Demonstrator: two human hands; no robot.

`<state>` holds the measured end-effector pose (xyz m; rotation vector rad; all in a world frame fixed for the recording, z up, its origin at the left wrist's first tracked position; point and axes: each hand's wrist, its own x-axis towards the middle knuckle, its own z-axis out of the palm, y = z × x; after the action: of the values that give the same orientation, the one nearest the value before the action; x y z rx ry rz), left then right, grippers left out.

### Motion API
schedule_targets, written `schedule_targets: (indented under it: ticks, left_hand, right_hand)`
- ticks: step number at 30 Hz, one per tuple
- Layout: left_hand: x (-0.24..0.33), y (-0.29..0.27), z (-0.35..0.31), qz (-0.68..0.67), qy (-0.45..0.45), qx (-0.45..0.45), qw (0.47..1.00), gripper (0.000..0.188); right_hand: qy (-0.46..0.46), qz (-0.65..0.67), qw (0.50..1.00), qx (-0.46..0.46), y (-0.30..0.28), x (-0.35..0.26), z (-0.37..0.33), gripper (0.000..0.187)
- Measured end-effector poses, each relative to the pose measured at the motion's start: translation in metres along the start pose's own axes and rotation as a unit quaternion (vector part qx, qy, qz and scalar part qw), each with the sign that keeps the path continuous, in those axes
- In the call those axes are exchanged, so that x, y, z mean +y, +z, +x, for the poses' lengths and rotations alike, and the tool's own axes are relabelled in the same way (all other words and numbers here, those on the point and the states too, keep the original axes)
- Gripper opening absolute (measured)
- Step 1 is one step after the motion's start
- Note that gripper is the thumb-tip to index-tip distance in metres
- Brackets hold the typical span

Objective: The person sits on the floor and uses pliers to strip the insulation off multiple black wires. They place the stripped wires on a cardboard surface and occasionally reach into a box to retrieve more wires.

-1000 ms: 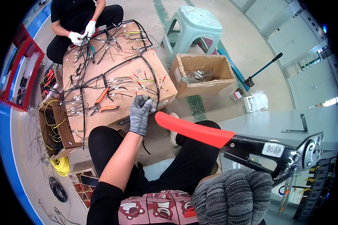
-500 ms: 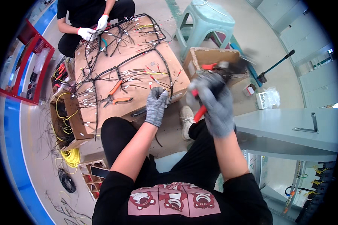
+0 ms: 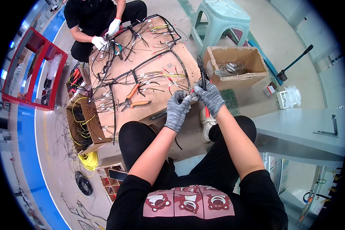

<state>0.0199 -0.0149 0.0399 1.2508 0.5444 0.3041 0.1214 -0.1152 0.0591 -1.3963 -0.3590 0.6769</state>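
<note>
My right hand (image 3: 211, 98), in a grey knit glove, is closed around a hand tool with a dark head (image 3: 202, 68) and red handles, probably a crimping tool. Its head points away from me, and the glove covers its middle. Pressed close beside it, my left hand (image 3: 178, 109) is closed in a pinch in a matching glove. A small red tip (image 3: 192, 91) shows between the two hands; what the left fingers hold is too small to tell. Both hands are just off the near right corner of a board bearing a black wire harness (image 3: 132, 71) with many labelled wire ends.
Orange-handled pliers (image 3: 133, 98) lie on the board (image 3: 142, 111). Across it, a person's white-gloved hands (image 3: 106, 36) handle the harness. To the right stand a cardboard box (image 3: 237, 78) of metal parts and a green stool (image 3: 226, 17). A wire-filled box (image 3: 97, 130) stands left, a grey cabinet panel (image 3: 295, 124) right.
My right hand has moved in against my left hand, and the tool, blurred and leaning right before, now points away from me. The whole view has shifted slightly.
</note>
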Motion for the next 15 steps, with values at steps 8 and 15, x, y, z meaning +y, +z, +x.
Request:
schedule_targets:
  ticks: [8, 15]
  left_hand:
    - [0.0, -0.002, 0.0, -0.005, 0.006, -0.01, 1.0, 0.007]
    - [-0.005, -0.007, 0.003, -0.016, 0.001, -0.026, 1.0, 0.01]
  right_hand:
    - [0.004, -0.026, 1.0, -0.004, -0.002, 0.005, 0.002, 0.005]
    - [0.017, 0.004, 1.0, 0.007, 0.0, -0.004, -0.001, 0.007]
